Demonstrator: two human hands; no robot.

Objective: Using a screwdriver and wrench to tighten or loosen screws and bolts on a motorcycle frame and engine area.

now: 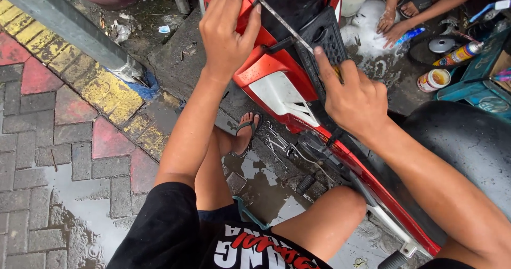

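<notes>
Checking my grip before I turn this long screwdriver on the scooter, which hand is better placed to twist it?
Probably the right hand: it grips the handle end of the screwdriver. The left hand only steadies the shaft near the red scooter panel.

Both arms extend forward, bare to the shoulder sleeve. Left hand (228, 32): raised, back toward the camera, fingers pointing up, thumb spread to the right. Right hand (355, 100): lower, fingers curled closed, index finger extended up-left. Knees bent below

A long thin metal screwdriver (285, 24) slants across the red motorcycle panel (266, 61). The panel is glossy, white-patched, and tilted.
</notes>
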